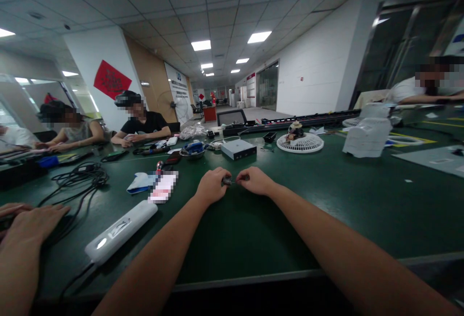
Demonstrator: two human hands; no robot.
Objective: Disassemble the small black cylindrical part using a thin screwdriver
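Observation:
Over the green table, my left hand (212, 185) is closed around a small dark grey part (226, 180), whose kind I cannot make out. Facing it, my right hand (256, 180) has its fingers pinched together. A thin pale line shows between the part and these fingertips; what they grip is too small to name. Just beyond both hands sits a grey metal drive box (238, 149) with a dark front. To the left of my left hand lie a pixelated sheet (164, 186) and a blue-and-white packet (140, 183).
A white power strip (121, 231) lies left of my left forearm, near another person's hand (34, 222) and coiled black cables (85, 176). A white fan grille (300, 144) and a translucent plastic cover (368, 135) stand farther right. Other people sit around the table.

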